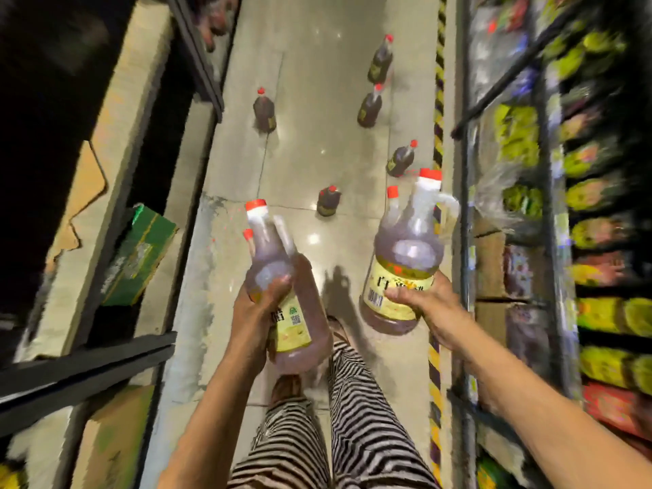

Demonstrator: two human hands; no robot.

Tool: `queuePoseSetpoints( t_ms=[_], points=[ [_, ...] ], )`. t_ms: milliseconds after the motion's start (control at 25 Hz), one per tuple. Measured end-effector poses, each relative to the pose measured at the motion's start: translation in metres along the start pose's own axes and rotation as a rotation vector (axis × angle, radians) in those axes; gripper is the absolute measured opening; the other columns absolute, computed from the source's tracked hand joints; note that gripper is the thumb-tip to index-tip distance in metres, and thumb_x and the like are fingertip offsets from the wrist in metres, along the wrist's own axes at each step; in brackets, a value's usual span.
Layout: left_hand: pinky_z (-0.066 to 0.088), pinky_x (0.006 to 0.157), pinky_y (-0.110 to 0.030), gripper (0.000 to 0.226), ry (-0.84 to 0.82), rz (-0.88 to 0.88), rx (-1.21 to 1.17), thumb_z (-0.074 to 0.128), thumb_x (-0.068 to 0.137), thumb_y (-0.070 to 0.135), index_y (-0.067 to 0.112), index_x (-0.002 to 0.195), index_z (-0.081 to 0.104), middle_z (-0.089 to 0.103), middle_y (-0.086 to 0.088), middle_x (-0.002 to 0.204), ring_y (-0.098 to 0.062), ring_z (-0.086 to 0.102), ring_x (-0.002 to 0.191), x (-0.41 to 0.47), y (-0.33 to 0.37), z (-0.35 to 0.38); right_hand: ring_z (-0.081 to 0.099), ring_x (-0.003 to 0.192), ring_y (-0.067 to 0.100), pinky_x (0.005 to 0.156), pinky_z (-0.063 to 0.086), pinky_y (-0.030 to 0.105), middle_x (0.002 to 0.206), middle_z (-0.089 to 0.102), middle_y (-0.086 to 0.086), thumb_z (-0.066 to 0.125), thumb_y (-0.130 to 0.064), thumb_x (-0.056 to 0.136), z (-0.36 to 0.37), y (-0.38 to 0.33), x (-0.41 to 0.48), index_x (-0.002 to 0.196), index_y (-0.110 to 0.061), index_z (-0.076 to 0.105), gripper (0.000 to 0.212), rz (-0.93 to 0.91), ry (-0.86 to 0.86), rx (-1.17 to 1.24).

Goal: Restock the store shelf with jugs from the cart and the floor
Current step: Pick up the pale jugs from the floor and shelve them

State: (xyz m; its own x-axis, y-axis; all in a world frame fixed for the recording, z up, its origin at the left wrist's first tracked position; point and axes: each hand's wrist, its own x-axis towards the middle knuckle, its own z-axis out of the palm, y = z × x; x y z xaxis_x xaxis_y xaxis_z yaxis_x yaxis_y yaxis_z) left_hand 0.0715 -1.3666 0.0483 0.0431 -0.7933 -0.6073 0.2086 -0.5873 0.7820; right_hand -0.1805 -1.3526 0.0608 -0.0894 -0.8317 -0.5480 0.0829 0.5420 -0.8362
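Jug (pixel 300 322) clasped in L grip (pixel 257 312), 2nd jug (pixel 405 255) clasped in R grip (pixel 434 308) (red caps, yellow labels, reddish liq.).

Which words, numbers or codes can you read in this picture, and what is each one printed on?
None reads clearly.
Yellow label on the jug held by the right hand: dark characters and a barcode, too blurred.
Label on the other jug, in the left hand: QR code, print too blurred.
Green box: print too blurred.

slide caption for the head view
Left hand and right hand carry red-capped jugs; five more stand on the aisle floor
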Motion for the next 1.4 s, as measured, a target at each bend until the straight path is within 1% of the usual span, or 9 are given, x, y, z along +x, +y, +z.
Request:
queuePoseSetpoints(
  t_ms=[120,400,520,640,840,1000,1160,1280,1400],
  points=[
    [0.053,0.079,-0.04,0.074,-0.15,0.065,0.088,0.075,0.051,0.047,0.012,0.115,0.061,0.069,-0.012,0.103,-0.027,0.065,0.09,-0.03,0.023,0.015,0.07,0.075,0.007,0.069,0.055,0.02,0.08,0.075,-0.008,0.08,-0.012,0.047,-0.002,-0.005,-0.066,0.094,-0.016,0.064,0.05,-0.084,0.204,0.118],
    [0.054,0.056,-0.026,0.05,-0.439,0.077,0.261,0.079,0.062,0.026,0.017,0.108,0.061,0.071,-0.009,0.088,-0.017,0.069,0.071,-0.121,0.04,0.054,0.068,0.09,0.029,0.084,0.053,0.041,0.096,0.074,0.009,0.088,-0.032,0.035,-0.009,0.045,-0.223,0.098,-0.011,0.068,0.069,-0.124,0.608,0.467],
    [0.055,0.06,-0.031,0.069,-0.597,0.019,0.358,0.078,0.048,0.042,0.018,0.11,0.062,0.072,-0.013,0.094,-0.023,0.07,0.075,-0.165,0.026,0.088,0.068,0.096,0.034,0.086,0.054,0.046,0.104,0.072,0.015,0.092,-0.046,0.033,-0.024,0.069,-0.296,0.107,-0.009,0.066,0.087,-0.154,0.767,0.522],
    [0.054,0.075,-0.042,0.064,-0.764,0.033,0.477,0.077,0.043,0.046,0.022,0.101,0.065,0.072,-0.015,0.097,-0.03,0.069,0.081,-0.212,0.0,0.13,0.068,0.098,0.034,0.085,0.055,0.043,0.106,0.072,0.014,0.092,-0.044,0.037,-0.036,0.095,-0.369,0.113,-0.008,0.063,0.088,-0.178,0.905,0.589],
    [0.054,0.082,-0.049,0.068,-1.026,0.12,0.634,0.077,0.042,0.051,0.023,0.102,0.064,0.071,-0.014,0.102,-0.033,0.068,0.091,-0.321,-0.061,0.194,0.07,0.093,0.03,0.072,0.056,0.03,0.103,0.073,0.014,0.093,-0.042,0.032,-0.053,0.144,-0.494,0.115,-0.002,0.061,0.097,-0.257,1.155,0.703],
    [0.054,0.077,-0.042,0.076,-1.201,0.173,0.683,0.074,0.037,0.052,0.021,0.104,0.06,0.07,-0.01,0.101,-0.029,0.068,0.091,-0.424,-0.111,0.219,0.07,0.093,0.032,0.071,0.056,0.031,0.102,0.073,0.015,0.093,-0.044,0.028,-0.068,0.183,-0.593,0.116,0.0,0.059,0.104,-0.306,1.299,0.746],
    [0.053,0.077,-0.046,0.076,-1.361,0.117,0.657,0.077,0.037,0.047,0.02,0.106,0.063,0.071,-0.011,0.102,-0.032,0.068,0.091,-0.541,-0.17,0.231,0.069,0.092,0.033,0.072,0.057,0.035,0.1,0.073,0.016,0.092,-0.045,0.024,-0.091,0.225,-0.707,0.114,-0.003,0.06,0.105,-0.343,1.408,0.724],
    [0.052,0.071,-0.037,0.072,-1.492,0.143,0.614,0.074,0.037,0.046,0.023,0.105,0.063,0.073,-0.002,0.097,-0.022,0.068,0.088,-0.623,-0.204,0.234,0.071,0.088,0.028,0.071,0.057,0.033,0.095,0.074,0.012,0.091,-0.038,0.025,-0.107,0.246,-0.788,0.109,-0.006,0.061,0.095,-0.388,1.469,0.685],
    [0.052,0.066,-0.021,0.078,-1.657,0.178,0.575,0.075,0.037,0.047,0.019,0.108,0.06,0.074,0.006,0.092,-0.007,0.068,0.08,-0.703,-0.235,0.237,0.07,0.09,0.032,0.078,0.056,0.041,0.097,0.073,0.016,0.092,-0.047,0.024,-0.124,0.27,-0.863,0.109,-0.004,0.063,0.099,-0.419,1.587,0.62]
  ],
)
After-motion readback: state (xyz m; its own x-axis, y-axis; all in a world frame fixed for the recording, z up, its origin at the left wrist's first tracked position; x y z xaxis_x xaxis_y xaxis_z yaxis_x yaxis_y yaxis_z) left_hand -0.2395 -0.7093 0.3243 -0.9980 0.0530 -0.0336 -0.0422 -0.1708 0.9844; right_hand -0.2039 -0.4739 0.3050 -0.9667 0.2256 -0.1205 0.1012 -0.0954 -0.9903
